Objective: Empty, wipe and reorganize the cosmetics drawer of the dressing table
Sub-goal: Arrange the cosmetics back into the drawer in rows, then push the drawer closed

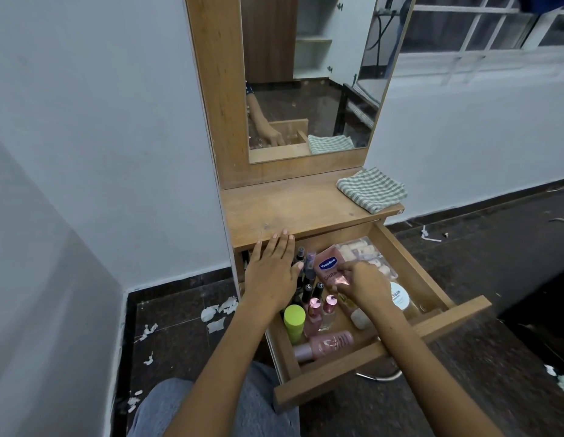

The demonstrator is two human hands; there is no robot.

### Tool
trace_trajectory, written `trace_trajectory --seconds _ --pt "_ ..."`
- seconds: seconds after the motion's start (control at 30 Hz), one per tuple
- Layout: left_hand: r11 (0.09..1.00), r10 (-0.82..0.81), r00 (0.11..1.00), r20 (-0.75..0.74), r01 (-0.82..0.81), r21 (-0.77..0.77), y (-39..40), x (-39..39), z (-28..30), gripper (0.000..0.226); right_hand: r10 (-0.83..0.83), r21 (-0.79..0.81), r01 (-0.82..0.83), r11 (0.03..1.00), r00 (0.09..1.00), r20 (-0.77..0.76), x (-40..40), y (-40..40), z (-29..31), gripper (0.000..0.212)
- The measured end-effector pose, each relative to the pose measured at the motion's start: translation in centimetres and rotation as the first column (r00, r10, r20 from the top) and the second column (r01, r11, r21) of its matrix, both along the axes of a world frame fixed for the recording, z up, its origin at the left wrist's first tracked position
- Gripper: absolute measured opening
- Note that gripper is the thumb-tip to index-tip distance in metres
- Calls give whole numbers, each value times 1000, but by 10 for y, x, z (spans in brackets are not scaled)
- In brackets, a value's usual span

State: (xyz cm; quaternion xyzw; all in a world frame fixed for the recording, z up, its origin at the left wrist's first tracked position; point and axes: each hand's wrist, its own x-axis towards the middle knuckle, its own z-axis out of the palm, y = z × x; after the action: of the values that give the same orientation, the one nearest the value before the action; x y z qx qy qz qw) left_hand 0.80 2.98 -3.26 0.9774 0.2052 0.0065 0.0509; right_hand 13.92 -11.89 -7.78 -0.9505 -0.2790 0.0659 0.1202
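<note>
The wooden drawer of the dressing table stands pulled out, full of cosmetics. My left hand lies flat and open over its back left corner, fingertips on the tabletop's front edge. My right hand reaches into the middle, fingers pinching the lower edge of a pink Vaseline tube. Around it lie dark slim bottles, two pink-capped nail polishes, a lime-green capped bottle, a pink bottle on its side, a white-lidded jar and a clear bag of rollers.
A folded green checked cloth rests on the right end of the tabletop. The mirror rises behind it. White paint flakes litter the dark floor at left. My knee is below the drawer.
</note>
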Motion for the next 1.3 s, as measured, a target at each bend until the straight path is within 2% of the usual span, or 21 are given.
trace_trajectory --seconds 0.3,0.43,0.53,0.6,0.67,0.77,0.83,0.93,1.0,1.17,1.3 --pt "997 -18 997 -70 13 -73 2 3 19 56 22 -35 -22 999 1000 1 0 8 3 37" --pt "991 -15 998 -54 7 -134 3 0 25 56 45 -18 -45 999 999 5 0 10 6 34" --pt "996 8 999 51 -3 -93 -11 -13 37 56 62 106 -57 993 997 -46 -3 1 17 32" --pt "999 26 985 168 -18 -49 -36 -32 46 56 42 234 -40 971 999 -2 -11 -15 30 30" --pt "999 37 953 300 -24 -48 -76 -58 48 56 34 330 -68 942 993 109 -25 -39 44 27" --pt "992 37 853 520 30 -119 -158 -97 25 55 69 485 -212 848 952 297 -52 -85 54 21" --pt "989 16 822 570 70 -128 -207 -115 -9 56 55 527 -285 801 910 410 -74 -119 48 18" --pt "995 4 875 484 45 -90 -244 -127 -55 65 35 503 -339 795 854 520 -109 -161 19 31" --pt "996 36 917 398 -2 -85 -244 -128 -72 77 83 436 -376 818 827 556 -123 -177 -11 39" --pt "993 119 956 266 -108 -55 -222 -122 -97 98 276 149 -400 904 814 510 -124 -166 -71 53" --pt "989 145 963 228 -150 5 -208 -115 -106 108 294 90 -386 918 816 497 -119 -143 -92 56"
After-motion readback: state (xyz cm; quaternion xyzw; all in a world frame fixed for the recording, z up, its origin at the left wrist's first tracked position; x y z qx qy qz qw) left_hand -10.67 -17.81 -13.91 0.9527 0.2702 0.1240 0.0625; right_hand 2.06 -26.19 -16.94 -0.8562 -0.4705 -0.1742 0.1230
